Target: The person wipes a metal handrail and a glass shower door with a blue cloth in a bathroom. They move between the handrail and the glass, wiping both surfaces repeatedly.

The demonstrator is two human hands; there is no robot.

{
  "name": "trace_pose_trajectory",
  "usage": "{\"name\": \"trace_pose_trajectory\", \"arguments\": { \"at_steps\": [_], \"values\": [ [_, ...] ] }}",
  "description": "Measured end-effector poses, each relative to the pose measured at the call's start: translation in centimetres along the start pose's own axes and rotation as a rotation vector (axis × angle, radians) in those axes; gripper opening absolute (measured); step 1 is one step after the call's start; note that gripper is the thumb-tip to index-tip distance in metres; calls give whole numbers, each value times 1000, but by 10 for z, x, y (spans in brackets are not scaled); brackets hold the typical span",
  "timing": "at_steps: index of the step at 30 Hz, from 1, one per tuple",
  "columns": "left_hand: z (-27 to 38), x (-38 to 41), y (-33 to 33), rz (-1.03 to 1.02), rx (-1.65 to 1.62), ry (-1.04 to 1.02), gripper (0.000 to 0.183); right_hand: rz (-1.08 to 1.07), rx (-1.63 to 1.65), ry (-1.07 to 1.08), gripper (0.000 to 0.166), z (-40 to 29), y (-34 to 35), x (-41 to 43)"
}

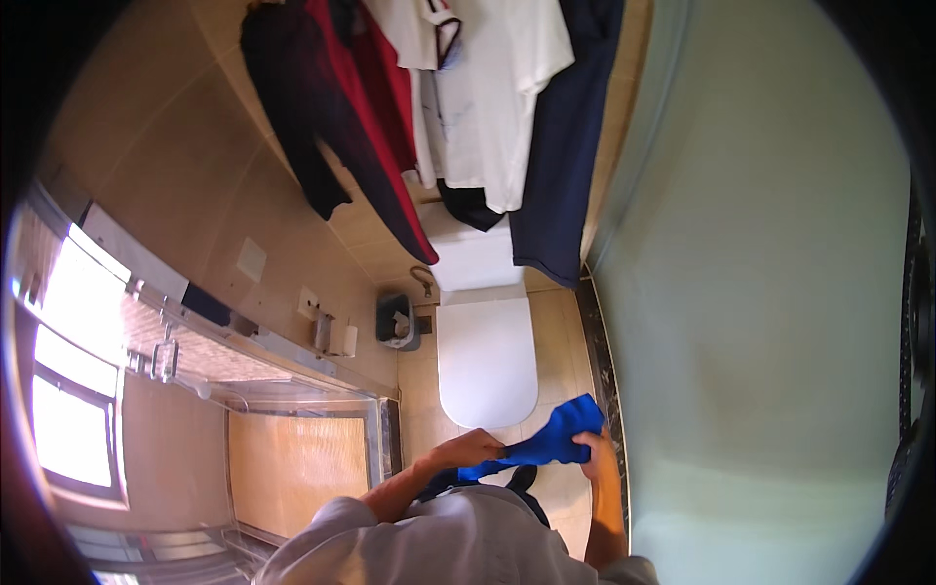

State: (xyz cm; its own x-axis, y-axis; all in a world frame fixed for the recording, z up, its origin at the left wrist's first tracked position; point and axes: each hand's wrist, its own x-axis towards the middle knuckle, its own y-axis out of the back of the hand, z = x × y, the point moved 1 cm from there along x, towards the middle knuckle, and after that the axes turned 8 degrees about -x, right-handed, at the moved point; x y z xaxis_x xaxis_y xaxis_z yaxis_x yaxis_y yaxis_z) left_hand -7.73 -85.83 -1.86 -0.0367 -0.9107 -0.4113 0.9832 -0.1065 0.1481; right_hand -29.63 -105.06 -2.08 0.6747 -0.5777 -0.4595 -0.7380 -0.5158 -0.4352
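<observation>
A piece of blue cloth [559, 435] is stretched between my two hands, low in front of my body. My left hand [474, 447] grips its left part in a closed fist, and a strip of the cloth hangs below that fist. At the other end, my right hand [599, 447] pinches the cloth's edge between thumb and fingers. What kind of garment or cloth it is cannot be told. Just beyond my hands stands a white toilet [487, 362] with its lid down.
Hanging clothes fill the top: dark trousers with red [344, 124], a white shirt [497, 95] and navy trousers [563, 146]. A small bin [397, 322] stands left of the toilet, near a paper holder [323, 330]. A glass shower enclosure [300, 453] lies left; a pale green surface [746, 292] rises close on the right.
</observation>
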Motion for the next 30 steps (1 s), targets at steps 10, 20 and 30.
{"name": "trace_pose_trajectory", "arguments": {
  "at_steps": [10, 20, 30],
  "values": [
    [17, 74, -6, -284, -20, -54, 68, 113, -181, 131, 45, -41, -66, -52],
    [31, 83, 10, -204, -701, 424, 45, 446, 60, 305, 34, -37, -115, -50],
    [-11, 82, 28, -683, -767, 475, 61, 1006, 45, 161, 47, -43, -131, -88]
  ]
}}
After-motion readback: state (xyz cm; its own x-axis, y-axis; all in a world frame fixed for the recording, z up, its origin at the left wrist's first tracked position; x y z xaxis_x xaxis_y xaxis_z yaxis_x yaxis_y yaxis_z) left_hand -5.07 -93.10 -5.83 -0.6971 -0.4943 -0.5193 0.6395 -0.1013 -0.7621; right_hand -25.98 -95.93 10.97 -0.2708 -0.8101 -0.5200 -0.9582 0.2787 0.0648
